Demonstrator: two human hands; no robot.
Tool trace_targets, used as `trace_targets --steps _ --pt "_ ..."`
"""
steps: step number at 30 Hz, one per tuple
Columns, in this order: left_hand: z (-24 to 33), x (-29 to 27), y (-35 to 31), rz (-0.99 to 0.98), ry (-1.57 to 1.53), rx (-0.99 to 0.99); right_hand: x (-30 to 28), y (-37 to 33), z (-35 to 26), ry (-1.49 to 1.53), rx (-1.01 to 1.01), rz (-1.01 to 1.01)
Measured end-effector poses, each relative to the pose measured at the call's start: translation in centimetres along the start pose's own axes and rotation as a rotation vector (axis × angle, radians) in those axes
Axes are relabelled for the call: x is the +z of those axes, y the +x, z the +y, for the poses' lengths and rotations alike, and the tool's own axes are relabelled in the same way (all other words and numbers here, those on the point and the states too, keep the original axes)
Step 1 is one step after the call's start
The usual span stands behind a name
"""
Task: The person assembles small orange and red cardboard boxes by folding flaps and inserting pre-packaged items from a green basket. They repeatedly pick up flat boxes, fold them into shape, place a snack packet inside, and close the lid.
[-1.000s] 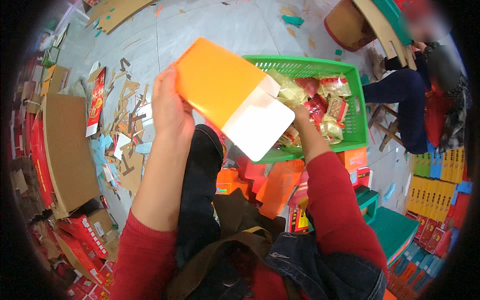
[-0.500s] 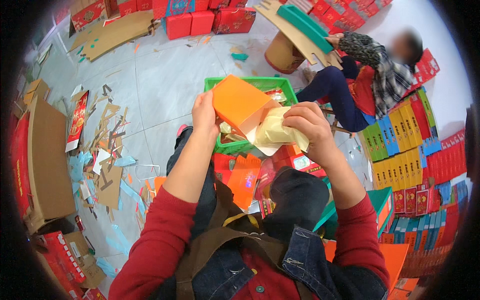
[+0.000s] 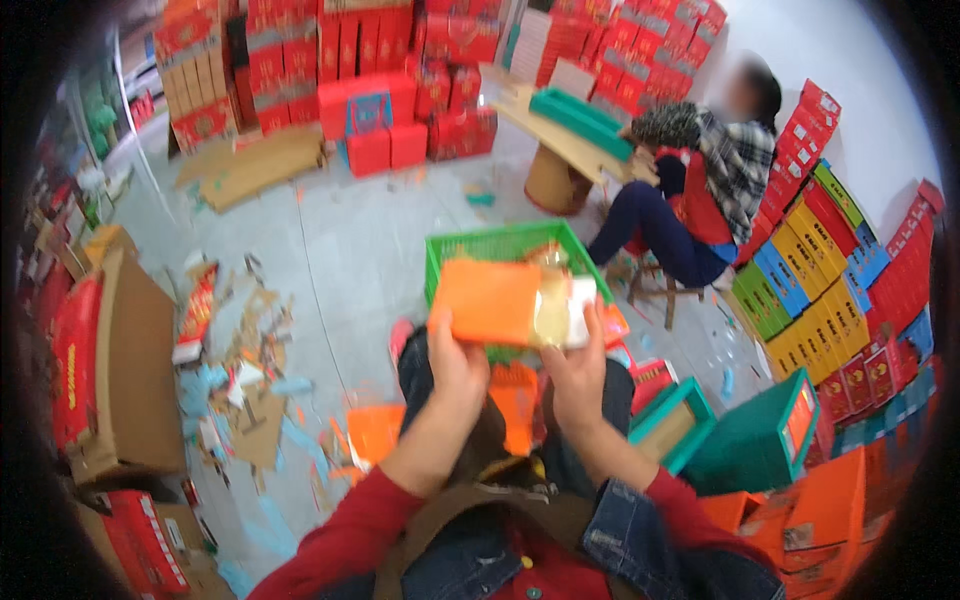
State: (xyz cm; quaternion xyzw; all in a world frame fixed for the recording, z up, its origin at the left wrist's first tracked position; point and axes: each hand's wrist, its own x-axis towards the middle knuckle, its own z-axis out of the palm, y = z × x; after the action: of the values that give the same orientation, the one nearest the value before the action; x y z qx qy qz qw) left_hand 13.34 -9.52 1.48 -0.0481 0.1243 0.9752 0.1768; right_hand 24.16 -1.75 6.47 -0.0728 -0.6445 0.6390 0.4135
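An orange carton (image 3: 490,300) lies almost level between my two hands over my lap. My left hand (image 3: 458,362) is closed around its left end, the thumb on the near side. Its right end is open and shows a pale yellow wrapping or packet (image 3: 551,312) inside, beside a white flap (image 3: 581,312). My right hand (image 3: 578,380) grips that open end, fingers at the flap and thumb below. Just beyond the carton stands a green plastic crate (image 3: 480,240) with some gold packages (image 3: 547,255) in it, partly hidden by the carton.
Orange pieces (image 3: 375,432) lie by my legs. Green boxes (image 3: 760,440) and orange boxes (image 3: 825,510) stand at my right. Scraps (image 3: 255,425) litter the left floor beside a large cardboard box (image 3: 135,370). Ahead right, a person (image 3: 700,170) sits handling a green tray (image 3: 580,122).
The carton has turned from a slant to nearly level. The yellow wrapping now sits deeper in it, and my right hand has moved to the open end's edge. My view has tilted up.
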Motion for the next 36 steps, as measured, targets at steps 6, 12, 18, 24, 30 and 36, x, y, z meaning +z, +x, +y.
trace_targets --steps 6,12,18,24,30,36 --pt "3.3 -0.7 -7.0 -0.328 0.227 -0.464 -1.3 -0.1 -3.9 -0.129 -0.141 0.107" --pt "3.4 -2.2 -10.0 -0.549 0.444 -0.533 -1.4 -0.5 -7.8 0.081 -0.357 0.044" --pt "0.9 -1.9 -10.5 -0.53 0.347 -0.591 -3.7 -1.3 -6.7 -0.054 -0.297 0.002" --pt "-0.1 -3.6 -11.8 -0.638 0.498 -0.606 -4.3 -2.5 -5.4 -0.108 -0.413 -0.156" --pt "3.2 -3.5 -10.7 -0.61 0.572 -0.529 -5.5 -2.5 -3.6 0.019 -0.096 -0.237" --pt "3.7 -5.1 -9.4 -0.641 0.877 -0.284 -6.3 -7.1 2.4 0.042 0.271 -0.327"
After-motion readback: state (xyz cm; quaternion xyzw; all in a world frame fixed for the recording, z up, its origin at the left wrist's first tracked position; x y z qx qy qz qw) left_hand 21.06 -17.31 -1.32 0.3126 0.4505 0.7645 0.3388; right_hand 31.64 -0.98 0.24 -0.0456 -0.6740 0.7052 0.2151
